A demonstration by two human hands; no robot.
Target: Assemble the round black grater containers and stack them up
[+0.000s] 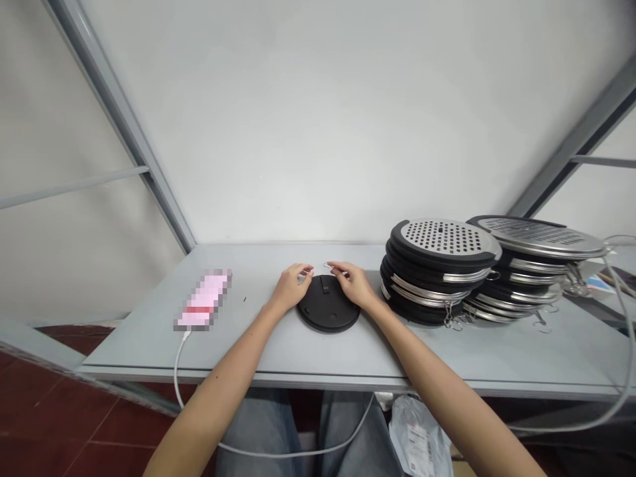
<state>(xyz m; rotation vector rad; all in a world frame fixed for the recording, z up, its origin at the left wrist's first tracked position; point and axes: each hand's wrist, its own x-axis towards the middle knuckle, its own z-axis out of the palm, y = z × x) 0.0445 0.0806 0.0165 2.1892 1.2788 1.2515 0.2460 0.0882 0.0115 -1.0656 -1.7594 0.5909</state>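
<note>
Wire hook [326, 265], btw hands [293, 286] [350, 281] nearly closed, over black disc [328, 306]

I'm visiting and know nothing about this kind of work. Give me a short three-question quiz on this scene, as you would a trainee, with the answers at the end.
1. Multiple choice: what lies on the grey table between the left hand and the right hand? A) a black round disc B) a folded towel C) a coffee mug
2. True or false: the phone, with its white cable, lies to the right of both hands.
3. How many stacks of black discs with perforated metal tops stand to the right of the hands?

Key: 1. A; 2. False, it lies to their left; 3. Two.
</note>
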